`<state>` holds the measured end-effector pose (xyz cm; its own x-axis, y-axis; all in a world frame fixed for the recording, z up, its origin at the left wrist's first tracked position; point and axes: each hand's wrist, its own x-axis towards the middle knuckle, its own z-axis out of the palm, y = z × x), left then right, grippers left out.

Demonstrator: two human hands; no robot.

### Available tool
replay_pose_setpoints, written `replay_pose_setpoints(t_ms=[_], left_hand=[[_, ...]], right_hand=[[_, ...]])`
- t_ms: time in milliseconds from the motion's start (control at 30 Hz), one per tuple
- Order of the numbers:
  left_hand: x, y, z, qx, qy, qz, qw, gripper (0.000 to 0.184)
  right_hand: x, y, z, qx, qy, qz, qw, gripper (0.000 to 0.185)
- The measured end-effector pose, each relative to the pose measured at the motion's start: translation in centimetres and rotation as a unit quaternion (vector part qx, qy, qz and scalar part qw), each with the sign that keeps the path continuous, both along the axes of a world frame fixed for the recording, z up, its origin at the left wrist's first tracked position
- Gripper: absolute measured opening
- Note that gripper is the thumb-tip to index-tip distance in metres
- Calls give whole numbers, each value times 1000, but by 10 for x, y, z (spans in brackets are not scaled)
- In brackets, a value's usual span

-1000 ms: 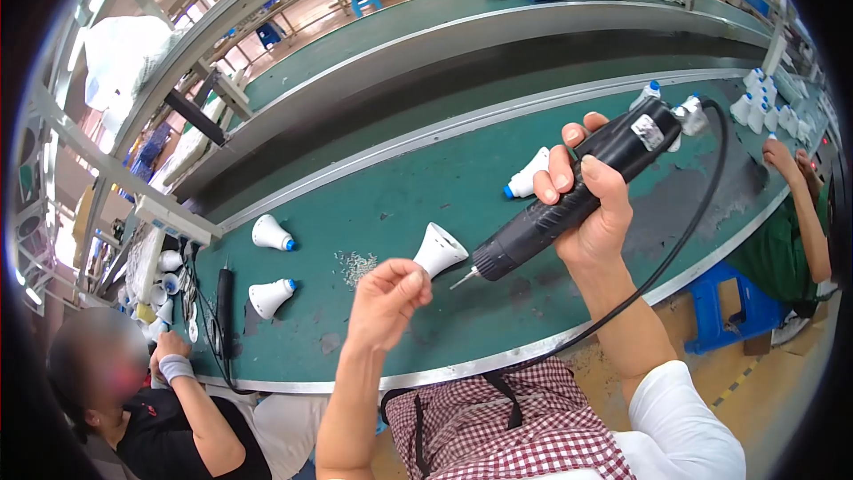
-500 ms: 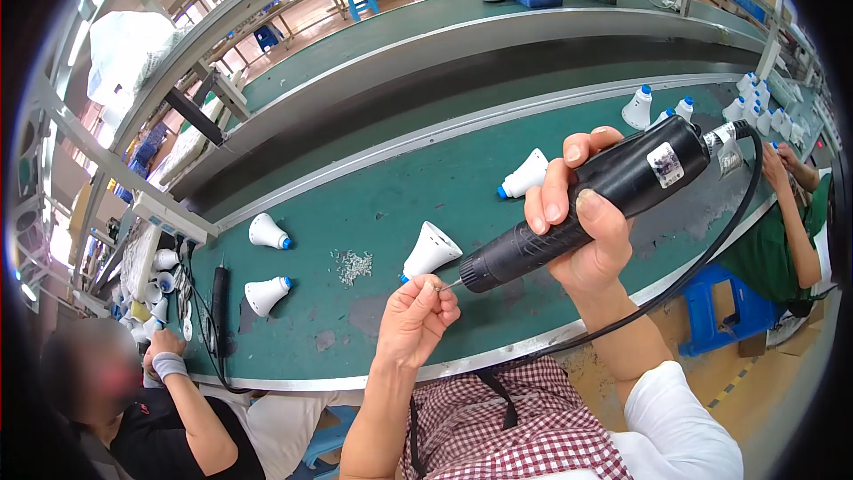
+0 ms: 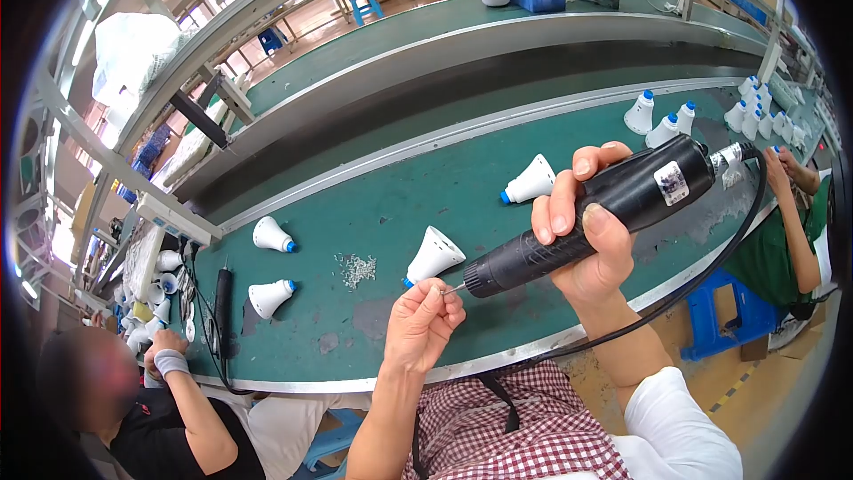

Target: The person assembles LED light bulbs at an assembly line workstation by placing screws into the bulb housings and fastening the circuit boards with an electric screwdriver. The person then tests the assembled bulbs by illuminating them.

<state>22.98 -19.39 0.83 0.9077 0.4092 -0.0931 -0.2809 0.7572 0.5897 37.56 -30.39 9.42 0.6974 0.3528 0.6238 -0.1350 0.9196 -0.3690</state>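
Observation:
My right hand (image 3: 591, 231) is wrapped round a black electric screwdriver (image 3: 569, 222), its thin bit pointing down to the left. At the tip of the bit, my left hand (image 3: 425, 324) is closed in a pinch; whatever lies between the fingertips is too small to make out. Just beyond these fingers, a white cone-shaped housing (image 3: 434, 255) with a blue end lies on the green bench. Another white housing (image 3: 531, 180) lies behind the screwdriver. To the left is a scattered pile of small screws (image 3: 357, 270).
Two housings (image 3: 271, 298) lie at the left, near a second black screwdriver (image 3: 223, 311) with a cord. A co-worker (image 3: 169, 418) sits at the left; another co-worker's arm (image 3: 795, 213) is at the right beside many standing housings (image 3: 755, 111). A blue stool (image 3: 729, 311) stands below.
My left hand has moved right, away from the nearest housing, to the screwdriver's bit. The screwdriver has shifted slightly down and left, and its bit now meets my left fingertips.

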Motion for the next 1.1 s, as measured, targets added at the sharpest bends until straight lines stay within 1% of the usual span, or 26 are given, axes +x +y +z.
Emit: replay_pose_setpoints(t_ms=[67,300,400,467,500,567,600,633,667,700,733,767,800,833,867,900,933,967,1000,1033,1067,1100], left_hand=[[0,-1,0,0,3,6,1000,11],[-2,-4,1,4,1,21,1000,10],[0,-7,0,23,6,51,998,10],[1,-12,-2,69,13,124,990,10],[2,-14,-1,69,14,124,990,10],[4,-16,4,125,89,150,977,26],[4,-12,4,125,89,149,977,26],[4,-3,4,221,95,192,951,37],[4,8,3,315,99,234,914,49],[4,24,-1,459,175,215,844,73],[10,28,-3,457,175,214,845,73],[16,32,-4,628,249,184,714,78],[23,37,-6,767,310,145,544,83],[32,40,-14,777,319,142,524,84],[36,45,-21,777,318,144,524,84],[40,50,-25,775,321,113,533,78],[44,53,-28,772,321,81,542,73],[44,52,-27,760,306,103,564,61],[41,48,-20,761,303,103,564,61],[37,44,-10,688,261,95,670,57],[33,41,-7,602,217,82,764,54],[31,39,-10,609,163,84,772,55]], right_hand=[[-2,0,-1,3,30,-11,999,33],[-1,-1,-2,3,19,-6,1000,33],[-3,0,-3,1,8,-11,1000,33],[-7,-1,-3,16,-17,-30,999,34],[-9,-1,-4,18,-26,-35,999,35],[-10,0,-3,19,-10,-46,999,35],[-11,0,-4,18,5,-57,998,35],[-6,1,-7,17,-6,-53,998,33],[-1,-1,-7,17,-7,-54,998,33],[3,-3,-7,15,5,-57,998,33],[5,-4,-7,11,18,-58,998,32],[6,-4,-5,10,44,-84,995,32],[7,-4,-2,9,42,-82,996,32],[9,-5,0,8,44,-82,996,33],[10,-6,2,7,46,-83,995,34],[12,-9,3,2,13,-69,998,35],[15,-11,3,4,10,-71,997,35],[18,-12,4,1,0,-78,997,34],[20,-13,4,-3,-10,-84,996,34],[20,-15,7,4,-15,-78,997,34],[20,-15,9,5,-15,-80,997,34],[20,-13,11,11,-2,-81,997,33]])
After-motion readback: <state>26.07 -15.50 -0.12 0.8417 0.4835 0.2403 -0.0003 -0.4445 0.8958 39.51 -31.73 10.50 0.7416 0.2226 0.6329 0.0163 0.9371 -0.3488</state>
